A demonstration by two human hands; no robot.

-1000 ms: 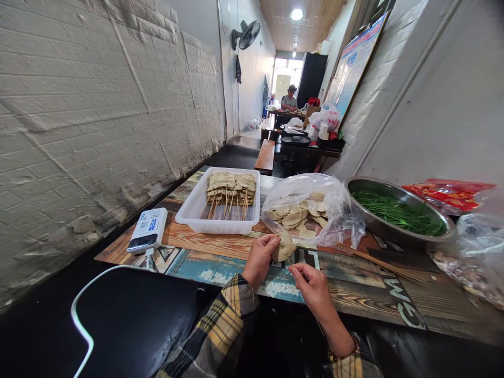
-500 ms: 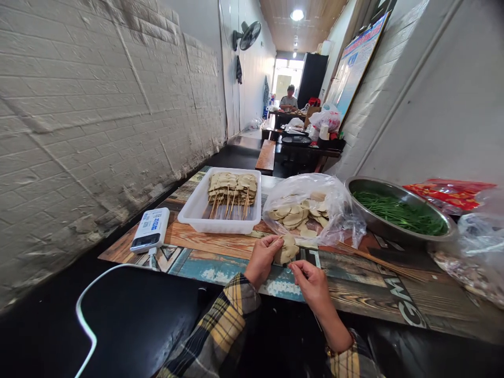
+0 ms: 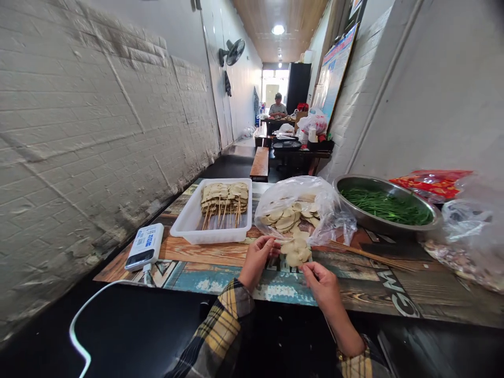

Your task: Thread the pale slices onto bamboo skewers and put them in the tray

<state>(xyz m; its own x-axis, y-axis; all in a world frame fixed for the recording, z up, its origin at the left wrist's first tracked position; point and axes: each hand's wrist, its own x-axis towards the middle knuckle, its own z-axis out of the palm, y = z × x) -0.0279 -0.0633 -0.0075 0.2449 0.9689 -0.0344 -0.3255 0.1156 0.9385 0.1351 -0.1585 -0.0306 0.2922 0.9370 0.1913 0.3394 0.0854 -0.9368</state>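
Observation:
Before me, my right hand (image 3: 322, 283) pinches the lower end of a skewer, mostly hidden by my fingers and the food. On it, several thin, pale beige round slices (image 3: 296, 251) overlap in a fan. My left hand (image 3: 258, 260) is just left of these slices, fingers stretched toward their edge and apart from one another. Behind them, a clear plastic bag (image 3: 334, 205) lies open with more loose slices (image 3: 285, 216) inside. Left of the bag, a white plastic tray (image 3: 183, 227) contains stacked skewers of slices (image 3: 225, 199), their sticks pointing toward me.
Bare bamboo skewers (image 3: 374, 256) lie at the right, before a steel bowl (image 3: 429, 224) of green stalks. Beyond are a red packet (image 3: 433, 184) and a filled plastic bag (image 3: 468, 226). A white power bank (image 3: 145, 245) with a cable sits left. Another person (image 3: 277, 107) sits far back.
The slices have come farther from me and fan out more visibly. My left fingers have loosened and moved slightly left of them. The view has shifted to the right and tilted up.

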